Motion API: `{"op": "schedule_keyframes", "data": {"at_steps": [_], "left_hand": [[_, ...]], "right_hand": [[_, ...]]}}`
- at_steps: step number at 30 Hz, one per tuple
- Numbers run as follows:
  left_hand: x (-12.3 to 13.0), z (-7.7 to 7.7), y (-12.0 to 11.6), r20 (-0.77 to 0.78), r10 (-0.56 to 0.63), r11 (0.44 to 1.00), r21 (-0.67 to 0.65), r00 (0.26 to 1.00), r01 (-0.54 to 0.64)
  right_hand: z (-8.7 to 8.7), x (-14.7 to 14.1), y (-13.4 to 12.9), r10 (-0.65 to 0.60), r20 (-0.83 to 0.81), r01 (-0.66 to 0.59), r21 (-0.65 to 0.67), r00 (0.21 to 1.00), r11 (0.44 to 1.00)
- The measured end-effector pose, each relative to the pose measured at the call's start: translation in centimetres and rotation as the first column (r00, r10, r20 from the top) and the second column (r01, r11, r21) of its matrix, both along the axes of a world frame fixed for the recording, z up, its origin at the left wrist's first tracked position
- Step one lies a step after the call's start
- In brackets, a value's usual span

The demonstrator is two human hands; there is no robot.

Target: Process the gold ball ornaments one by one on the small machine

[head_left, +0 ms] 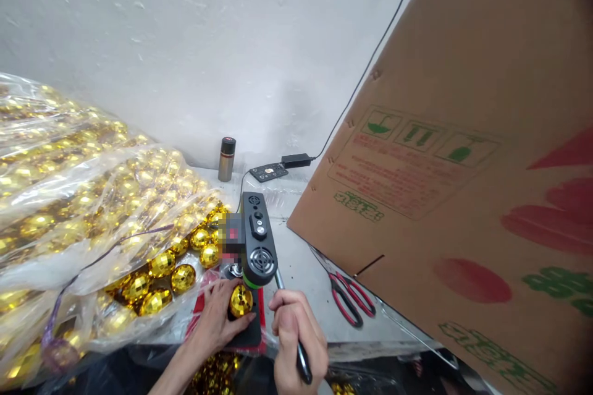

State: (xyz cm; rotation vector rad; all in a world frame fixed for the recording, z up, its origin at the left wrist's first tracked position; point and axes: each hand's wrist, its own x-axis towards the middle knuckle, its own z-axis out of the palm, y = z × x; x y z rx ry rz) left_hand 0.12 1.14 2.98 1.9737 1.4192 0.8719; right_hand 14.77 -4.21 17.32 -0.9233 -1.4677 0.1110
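A small black machine [259, 237] with round vents and a green ring at its lower end stands at the middle of the table. Beneath its front lies a black base on a red sheet. My left hand [222, 314] has thumb and fingers around a shiny gold faceted ball [241, 301] on that base, just below the green ring. To the right, my right hand [299, 339] is wrapped round a metal lever [303, 363] with a black grip, which runs up to the machine's side.
A large clear bag [92, 197] of gold balls fills the left, with loose balls [183, 278] at its opening. A tall cardboard box [440, 154] leans in from the right. Red-handled scissors [352, 299], a dark can [227, 160] and a cabled black adapter [296, 161] lie around.
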Motion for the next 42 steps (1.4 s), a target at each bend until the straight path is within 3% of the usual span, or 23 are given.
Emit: {"op": "schedule_keyframes", "data": {"at_steps": [5, 10, 21, 30, 37, 42], "left_hand": [[0.2, 0.0, -0.1, -0.012, -0.009, 1.000, 0.019, 1.000, 0.009], [0.2, -0.3, -0.2, -0.025, -0.025, 1.000, 0.005, 0.999, 0.025], [0.6, -1.9, -0.1, -0.036, 0.020, 0.996, 0.089, 0.999, -0.016], [0.8, -2.0, 0.0, 0.002, 0.026, 0.994, 0.102, 1.000, -0.026], [1.0, -2.2, 0.2, 0.011, 0.042, 0.993, 0.107, 0.999, -0.043], [1.1, -2.2, 0.3, 0.008, 0.056, 0.993, 0.104, 0.998, -0.057]], "right_hand": [[-2.7, -1.4, -0.4, -0.086, -0.116, 0.085, -0.018, 0.989, 0.996], [-4.0, -2.8, -0.7, -0.153, -0.227, 0.141, -0.068, 0.962, 0.988], [-4.6, -3.0, -0.2, -0.202, -0.234, 0.196, -0.050, 0.951, 0.979], [-4.7, -3.3, 0.1, -0.232, -0.249, 0.229, -0.039, 0.940, 0.973], [-4.7, -1.7, 1.2, -0.194, -0.094, 0.205, 0.139, 0.977, 0.969], [-5.1, -1.5, 1.4, -0.189, -0.113, 0.204, 0.139, 0.975, 0.969]]}}
